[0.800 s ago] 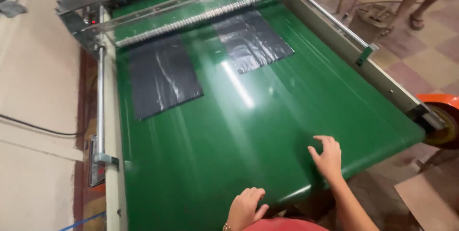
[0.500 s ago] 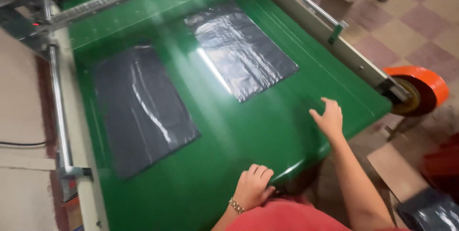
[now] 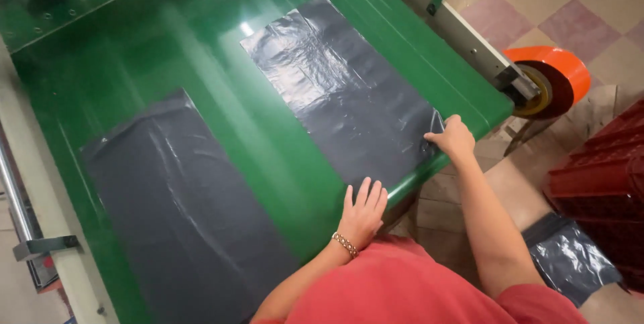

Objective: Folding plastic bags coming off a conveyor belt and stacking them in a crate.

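Two flat dark grey plastic bags lie on a green conveyor belt (image 3: 268, 156). The right bag (image 3: 342, 96) reaches the belt's near edge. My right hand (image 3: 453, 139) pinches the near right corner of that bag, lifting it slightly. My left hand (image 3: 362, 213) rests flat with fingers spread on the bag's near left corner at the belt edge; a beaded bracelet is on the wrist. The left bag (image 3: 181, 210) lies apart, untouched, further left.
A metal side rail (image 3: 456, 29) runs along the belt's right side, ending at an orange roller wheel (image 3: 553, 79). A red plastic crate (image 3: 604, 170) stands on the tiled floor at the right, with a pile of dark bags (image 3: 570, 257) beside it.
Both bags have travelled along the belt toward me. My right hand has closed on the right bag's corner, and my left hand has come down flat on its near edge.
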